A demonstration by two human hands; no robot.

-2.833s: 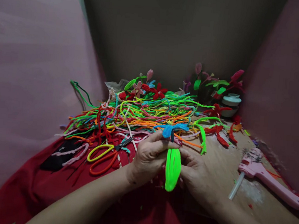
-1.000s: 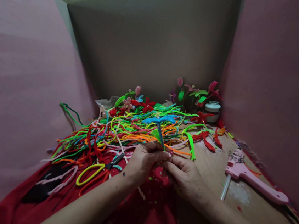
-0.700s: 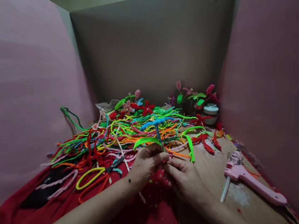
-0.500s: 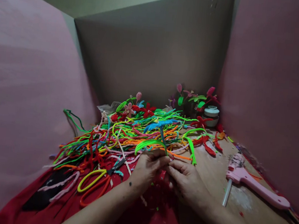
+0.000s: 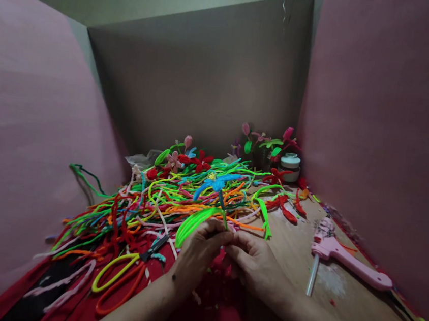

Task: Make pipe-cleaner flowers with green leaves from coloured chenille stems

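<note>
A blue flower [image 5: 218, 182] with a yellow centre stands upright on a dark green stem, over a heap of coloured fuzzy stems [image 5: 180, 198]. My left hand [image 5: 203, 248] pinches the stem below the bloom, beside a bright green leaf [image 5: 197, 224] that arches out to the left. Close against it, my right hand [image 5: 255, 262] has its thumb and fingers pressed together at the lower end of the same stem. The fingertips of both hands nearly touch, and the bit of stem between them is mostly hidden.
Scissors [image 5: 116, 273] with yellow and orange handles lie left of my hands on red cloth. A pink glue gun [image 5: 357, 265] rests on the brown board [image 5: 359, 311] at the right. Red petal pieces [image 5: 284, 208], a white-lidded jar [image 5: 290, 162] and finished flowers [image 5: 266, 138] are farther back.
The view has shifted, so everything sits farther left. The flower has turned and shows its yellow centre, and the green leaf now shows its broad ribbed face. Both hands still pinch the stem.
</note>
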